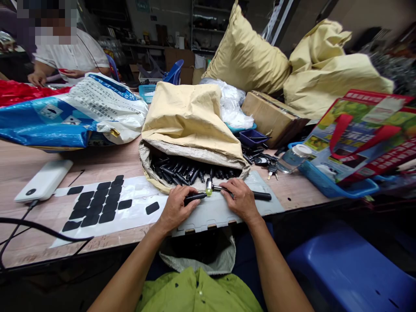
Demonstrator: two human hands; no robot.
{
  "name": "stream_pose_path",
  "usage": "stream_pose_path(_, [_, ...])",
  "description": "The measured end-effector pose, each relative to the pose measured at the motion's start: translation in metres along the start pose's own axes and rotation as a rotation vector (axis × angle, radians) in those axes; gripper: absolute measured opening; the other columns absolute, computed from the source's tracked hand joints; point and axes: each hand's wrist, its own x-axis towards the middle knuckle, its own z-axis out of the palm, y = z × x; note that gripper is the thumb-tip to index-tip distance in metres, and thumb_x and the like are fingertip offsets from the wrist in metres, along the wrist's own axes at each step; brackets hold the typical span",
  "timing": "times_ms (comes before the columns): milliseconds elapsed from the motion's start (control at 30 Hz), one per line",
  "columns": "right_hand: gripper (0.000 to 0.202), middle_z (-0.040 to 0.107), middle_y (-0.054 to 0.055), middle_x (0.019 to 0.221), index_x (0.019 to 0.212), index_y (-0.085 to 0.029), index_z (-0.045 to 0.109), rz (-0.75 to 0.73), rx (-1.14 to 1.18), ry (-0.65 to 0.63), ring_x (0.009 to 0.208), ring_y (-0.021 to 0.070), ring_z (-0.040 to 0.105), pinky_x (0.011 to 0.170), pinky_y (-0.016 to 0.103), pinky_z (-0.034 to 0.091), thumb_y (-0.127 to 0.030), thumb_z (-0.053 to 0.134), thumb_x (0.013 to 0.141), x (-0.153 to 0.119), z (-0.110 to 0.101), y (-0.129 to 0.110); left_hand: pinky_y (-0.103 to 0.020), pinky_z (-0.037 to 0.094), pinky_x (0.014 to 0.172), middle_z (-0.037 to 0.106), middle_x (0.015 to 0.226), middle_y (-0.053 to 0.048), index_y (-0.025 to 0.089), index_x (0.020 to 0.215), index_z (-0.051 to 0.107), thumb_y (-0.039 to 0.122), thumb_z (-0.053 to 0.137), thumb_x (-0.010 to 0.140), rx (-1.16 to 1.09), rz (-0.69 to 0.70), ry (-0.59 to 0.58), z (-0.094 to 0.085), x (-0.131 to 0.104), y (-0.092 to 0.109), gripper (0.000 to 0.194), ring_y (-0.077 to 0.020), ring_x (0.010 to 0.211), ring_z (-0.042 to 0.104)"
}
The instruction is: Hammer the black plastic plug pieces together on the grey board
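Note:
My left hand (178, 204) is closed around a slim black cylindrical part (196, 196), which lies low over the grey board (224, 213) with its tip pointing right. My right hand (241, 199) grips a small hammer (261, 196); its black handle sticks out to the right. The hammer's metal head, with a yellow-green face, is at the tip of the black part; whether they touch I cannot tell. Just beyond both hands, a cream sack (191, 115) lies with its mouth towards me, and many similar black parts (177, 170) show inside.
Left of my hands lies a white sheet with black rounded pads (92, 203), near a white power bank (45, 180) with cables. At right are keys (272, 171), a clear jar (294, 159) and a blue tray (328, 184). A co-worker (69, 56) sits across the table.

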Motion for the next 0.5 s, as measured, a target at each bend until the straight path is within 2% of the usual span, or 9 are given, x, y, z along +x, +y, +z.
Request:
stream_pose_path(333, [0.020, 0.066, 0.006, 0.098, 0.112, -0.025, 0.072, 0.004, -0.008, -0.008, 0.096, 0.0241, 0.056, 0.088, 0.039, 0.048, -0.024, 0.062, 0.095, 0.001, -0.001, 0.000, -0.037, 0.046, 0.090, 0.069, 0.100, -0.005, 0.023, 0.109, 0.072, 0.035, 0.071, 0.089, -0.198, -0.096, 0.023, -0.004, 0.000, -0.003, 0.023, -0.0229, 0.097, 0.061])
stream_pose_path(433, [0.019, 0.066, 0.005, 0.097, 0.110, -0.025, 0.073, 0.005, 0.001, -0.004, 0.096, 0.0240, 0.057, 0.087, 0.038, 0.048, -0.024, 0.062, 0.094, 0.002, -0.001, 0.000, -0.033, 0.050, 0.079, 0.070, 0.100, -0.005, 0.021, 0.109, 0.072, 0.039, 0.074, 0.086, -0.437, -0.217, 0.049, -0.009, 0.000, -0.003, 0.029, -0.0192, 0.086, 0.063])
stream_pose_path(500, [0.019, 0.066, 0.005, 0.097, 0.109, -0.025, 0.073, -0.001, 0.007, 0.000, 0.095, 0.0241, 0.057, 0.087, 0.038, 0.048, -0.024, 0.062, 0.094, 0.002, -0.001, 0.000, -0.029, 0.050, 0.070, 0.071, 0.096, -0.004, 0.020, 0.110, 0.070, 0.042, 0.077, 0.084, -0.657, -0.306, 0.112, -0.014, -0.002, 0.002, 0.035, -0.0157, 0.076, 0.062])
